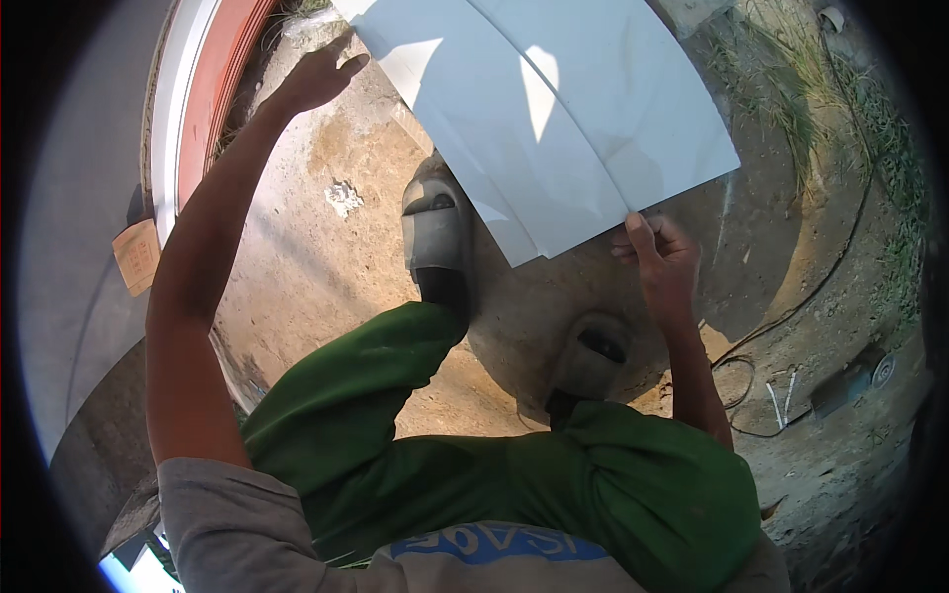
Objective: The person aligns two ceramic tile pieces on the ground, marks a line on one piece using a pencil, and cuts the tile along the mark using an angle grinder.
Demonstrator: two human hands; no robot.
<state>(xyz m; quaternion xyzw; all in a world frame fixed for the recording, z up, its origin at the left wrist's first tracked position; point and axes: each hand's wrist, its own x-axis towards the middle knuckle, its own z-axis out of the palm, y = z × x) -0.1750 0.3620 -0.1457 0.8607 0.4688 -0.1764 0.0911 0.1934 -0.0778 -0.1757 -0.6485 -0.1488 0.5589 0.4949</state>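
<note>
Sunlit bare dirt [297, 247] below us, white panel [633, 119] angled in front of our shoes [433, 237], our right hand [664, 252] pinching its near edge between thumb and fingers, our left hand [314, 81] beside its left edge, thumb spread from fingers, whether touching we cannot tell.

Sheeting [633, 89] ahead, cardboard [136, 257] left, grass [898, 212] right
</note>
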